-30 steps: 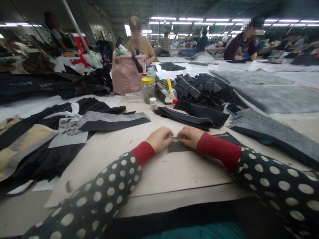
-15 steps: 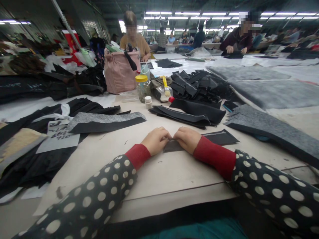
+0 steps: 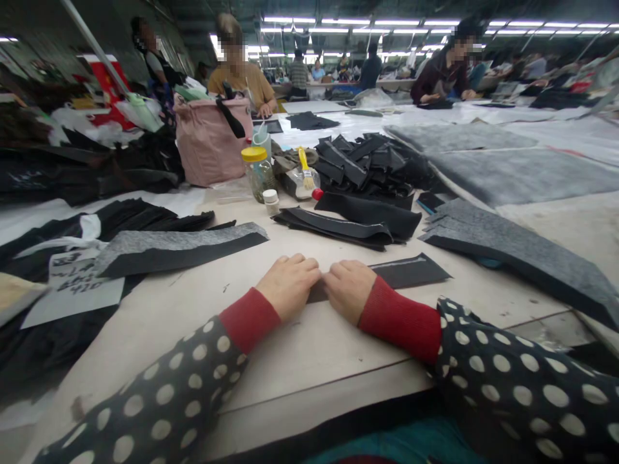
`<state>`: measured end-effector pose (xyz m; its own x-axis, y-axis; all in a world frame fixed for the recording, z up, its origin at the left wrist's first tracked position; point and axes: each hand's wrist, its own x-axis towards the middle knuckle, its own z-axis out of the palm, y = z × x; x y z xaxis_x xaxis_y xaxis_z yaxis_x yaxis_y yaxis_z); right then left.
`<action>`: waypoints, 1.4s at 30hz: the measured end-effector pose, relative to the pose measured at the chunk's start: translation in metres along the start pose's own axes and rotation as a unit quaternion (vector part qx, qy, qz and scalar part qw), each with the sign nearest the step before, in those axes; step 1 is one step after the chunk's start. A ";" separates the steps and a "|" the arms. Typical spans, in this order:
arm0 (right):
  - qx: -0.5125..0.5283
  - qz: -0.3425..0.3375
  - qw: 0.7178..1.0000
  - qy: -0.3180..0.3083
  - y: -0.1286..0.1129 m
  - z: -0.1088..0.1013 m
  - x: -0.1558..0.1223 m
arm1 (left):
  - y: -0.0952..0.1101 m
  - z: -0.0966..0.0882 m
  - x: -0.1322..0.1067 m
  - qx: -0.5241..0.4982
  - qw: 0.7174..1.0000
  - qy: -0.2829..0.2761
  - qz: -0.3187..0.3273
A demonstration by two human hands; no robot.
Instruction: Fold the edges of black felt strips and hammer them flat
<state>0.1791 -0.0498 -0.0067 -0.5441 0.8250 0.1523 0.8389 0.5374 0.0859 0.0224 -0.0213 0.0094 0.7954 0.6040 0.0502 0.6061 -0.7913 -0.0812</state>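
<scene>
A dark fabric strip (image 3: 411, 272) with a pale line along its upper edge lies flat on the table, its left part mostly covered by my hands. My left hand (image 3: 289, 287) is closed, fingers curled down over the strip's left end. Right beside it, my right hand (image 3: 349, 290) is closed too, knuckles up, on the same strip. The fingertips of both are hidden, and only a small dark bit of cloth shows between them. Just beyond my hands rests a small stack of black fabric pieces (image 3: 333, 225).
Grey-and-black strips (image 3: 512, 251) lie to the right, another such strip (image 3: 188, 248) to the left by a paper label (image 3: 77, 283). Behind stand a yellow-lidded jar (image 3: 258, 174), a white bottle (image 3: 271, 201), a brush (image 3: 305, 171) and a pink bag (image 3: 207, 142). Co-workers sit across the table.
My fingers have gone from a raised pinch at the strip's edge to lying lower over it, covering more of it. The whole view has shifted, so things appear farther left.
</scene>
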 end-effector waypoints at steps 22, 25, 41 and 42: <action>0.070 -0.023 0.992 0.098 0.047 0.020 -0.042 | 0.041 0.004 0.027 -0.049 0.999 -0.019 0.008; 0.027 -0.008 0.997 0.065 0.039 0.020 -0.043 | 0.049 0.004 0.032 -0.028 0.999 -0.023 -0.008; 0.022 0.040 0.995 0.094 0.086 0.012 -0.087 | 0.037 0.008 0.029 0.029 0.999 -0.017 0.020; 0.018 0.044 0.995 0.089 0.090 0.010 -0.092 | 0.034 0.007 0.026 0.029 0.999 -0.021 0.020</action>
<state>0.3046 -0.0749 -0.0232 -0.4560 0.8267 0.3297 0.8803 0.4733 0.0308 0.0641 -0.0319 0.0005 0.8177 0.5757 0.0047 0.5705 -0.8092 -0.1406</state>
